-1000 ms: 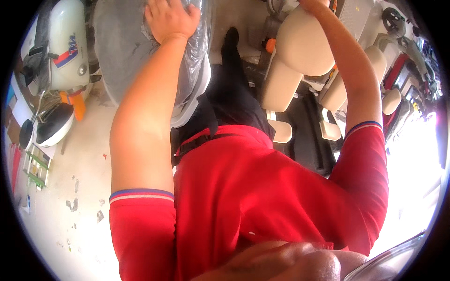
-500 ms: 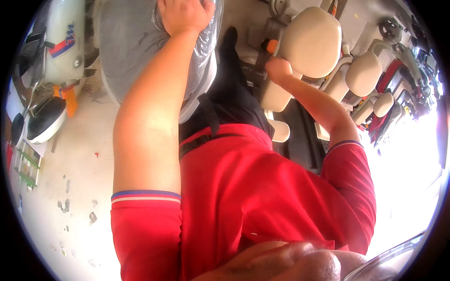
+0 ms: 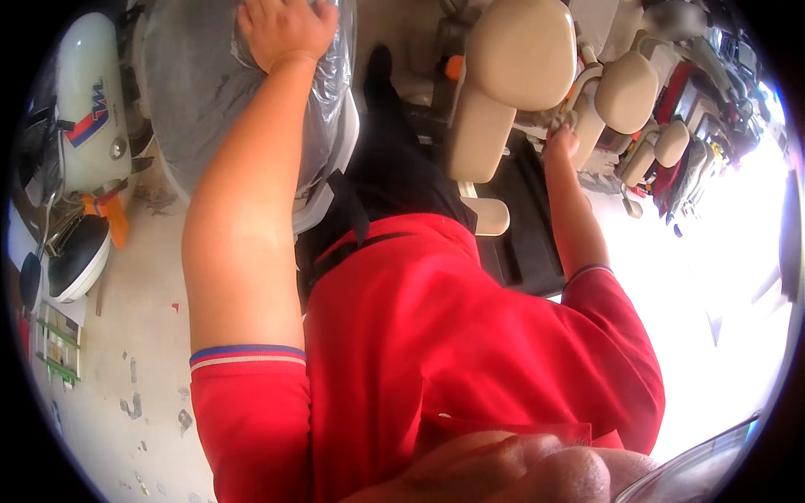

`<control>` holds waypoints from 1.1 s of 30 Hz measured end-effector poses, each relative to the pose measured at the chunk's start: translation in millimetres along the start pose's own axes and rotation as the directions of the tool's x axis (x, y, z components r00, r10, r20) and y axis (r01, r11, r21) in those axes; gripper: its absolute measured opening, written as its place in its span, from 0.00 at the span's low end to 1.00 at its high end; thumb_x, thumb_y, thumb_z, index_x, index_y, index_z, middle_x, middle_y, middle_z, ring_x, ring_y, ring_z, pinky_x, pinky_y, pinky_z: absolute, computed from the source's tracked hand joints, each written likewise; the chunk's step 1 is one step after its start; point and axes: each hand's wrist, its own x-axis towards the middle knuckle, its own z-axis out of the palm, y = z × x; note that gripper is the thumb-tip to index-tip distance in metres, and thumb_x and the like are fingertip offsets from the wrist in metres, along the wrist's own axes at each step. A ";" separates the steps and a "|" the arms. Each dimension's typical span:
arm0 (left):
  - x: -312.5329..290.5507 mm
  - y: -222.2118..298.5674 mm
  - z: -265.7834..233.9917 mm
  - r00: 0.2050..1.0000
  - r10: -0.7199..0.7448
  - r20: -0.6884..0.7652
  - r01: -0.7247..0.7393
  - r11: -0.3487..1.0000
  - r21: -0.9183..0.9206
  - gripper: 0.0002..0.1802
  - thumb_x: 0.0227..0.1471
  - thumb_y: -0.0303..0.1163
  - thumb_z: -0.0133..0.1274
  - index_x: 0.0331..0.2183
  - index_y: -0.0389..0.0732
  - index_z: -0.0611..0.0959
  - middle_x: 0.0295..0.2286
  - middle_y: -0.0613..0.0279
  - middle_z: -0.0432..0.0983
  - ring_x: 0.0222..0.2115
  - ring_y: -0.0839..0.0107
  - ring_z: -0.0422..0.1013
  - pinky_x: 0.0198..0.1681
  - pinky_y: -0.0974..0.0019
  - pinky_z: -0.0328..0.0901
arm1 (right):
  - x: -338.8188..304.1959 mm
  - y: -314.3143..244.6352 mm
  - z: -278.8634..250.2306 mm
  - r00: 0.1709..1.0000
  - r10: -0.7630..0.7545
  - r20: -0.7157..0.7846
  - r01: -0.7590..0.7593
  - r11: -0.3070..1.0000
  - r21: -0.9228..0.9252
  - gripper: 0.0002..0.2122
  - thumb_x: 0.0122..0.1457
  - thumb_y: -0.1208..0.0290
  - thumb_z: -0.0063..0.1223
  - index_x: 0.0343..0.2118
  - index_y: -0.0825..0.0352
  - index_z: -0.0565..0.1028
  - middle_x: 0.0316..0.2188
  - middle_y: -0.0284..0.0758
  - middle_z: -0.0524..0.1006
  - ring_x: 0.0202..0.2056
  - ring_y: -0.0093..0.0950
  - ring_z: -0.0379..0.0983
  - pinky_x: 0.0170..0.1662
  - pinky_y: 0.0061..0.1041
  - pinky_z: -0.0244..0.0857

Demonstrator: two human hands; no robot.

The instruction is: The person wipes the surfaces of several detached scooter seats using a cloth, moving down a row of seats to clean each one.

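Note:
My left hand [image 3: 285, 35] lies with its fingers spread on a grey padded seat [image 3: 193, 101] with a pale rim. Clear plastic wrap [image 3: 334, 92] covers the padding and crinkles beside the hand. On the other side, my right hand [image 3: 563, 147] is closed, with something small and greyish at its fingers that I cannot make out. That hand is beyond the right edge of a large cream padded seat [image 3: 521, 54], near a second cream seat [image 3: 625, 92]. Below the first seat hangs a cream padded panel [image 3: 480, 141].
A dark ridged panel [image 3: 524, 222] stands below my right hand. More cream seats and machine parts run along the right. At left are a white rounded shell [image 3: 88, 105], an orange part [image 3: 116, 220] and a black-topped white seat [image 3: 80, 258] on the scuffed floor [image 3: 151, 327].
My right hand has moved right, from the cream seat's left edge to the space beyond its right edge. My left hand stays on the wrapped seat. The whole view has shifted slightly.

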 end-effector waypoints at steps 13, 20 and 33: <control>-6.3 -9.1 17.3 0.979 0.156 -0.130 -0.141 0.983 0.116 0.32 0.39 0.47 0.49 0.48 0.44 0.72 0.52 0.48 0.62 0.54 0.52 0.57 0.52 0.46 0.55 | -168.9 44.1 104.4 0.851 0.322 0.414 -0.389 0.917 0.087 0.06 0.56 0.75 0.45 0.36 0.67 0.70 0.22 0.34 0.72 0.14 0.24 0.64 0.16 0.21 0.61; -6.9 -12.0 19.0 0.966 0.199 -0.167 -0.179 0.976 0.125 0.32 0.40 0.47 0.49 0.48 0.44 0.73 0.51 0.46 0.63 0.53 0.50 0.59 0.51 0.46 0.56 | -132.7 77.1 63.2 0.725 -0.218 0.653 0.662 0.483 -0.574 0.17 0.45 0.63 0.56 0.37 0.67 0.75 0.30 0.44 0.77 0.34 0.41 0.74 0.40 0.34 0.67; -3.8 -12.8 25.9 0.967 0.202 -0.158 -0.181 0.974 0.138 0.31 0.40 0.48 0.49 0.48 0.44 0.73 0.51 0.45 0.62 0.54 0.49 0.58 0.53 0.47 0.55 | -14.7 79.8 69.6 0.866 -0.469 0.174 0.476 0.667 -0.573 0.11 0.48 0.68 0.52 0.32 0.68 0.77 0.35 0.47 0.76 0.39 0.48 0.70 0.42 0.40 0.64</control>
